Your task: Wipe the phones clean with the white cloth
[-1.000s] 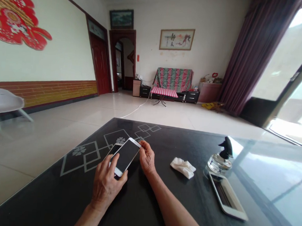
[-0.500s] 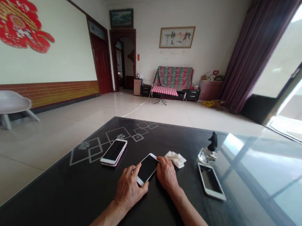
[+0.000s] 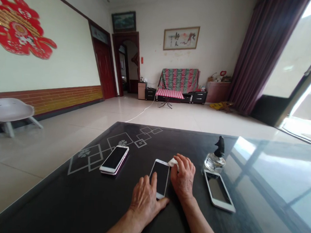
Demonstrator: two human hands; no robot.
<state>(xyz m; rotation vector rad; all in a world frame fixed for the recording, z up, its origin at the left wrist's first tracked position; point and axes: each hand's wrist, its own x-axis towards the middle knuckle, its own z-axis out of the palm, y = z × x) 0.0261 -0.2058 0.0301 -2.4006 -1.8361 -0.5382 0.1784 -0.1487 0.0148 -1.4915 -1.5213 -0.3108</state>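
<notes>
- At the far left, a white chair [image 3: 10,109] stands on the tiled floor, beyond the dark table [image 3: 71,206].
- On the left part of the table lies a stack of phones [image 3: 114,159], one on top of another, the upper one white-framed with a dark screen.
- The person's left hand [image 3: 144,197] holds the middle phone [image 3: 162,179] by its lower part: the index finger rests over the screen's left side, and the thumb reaches the bottom right corner.
- That phone lies on the table between the two hands, screen up and dark.
- The right hand [image 3: 183,177] is just beside it, fingers bent over a white tissue [image 3: 172,162]; whether they grip it, one cannot tell.
- Further right stands a clear spray bottle [image 3: 214,162] with a black head.
- Just in front of the bottle lies another white phone [image 3: 219,190], screen up.
</notes>
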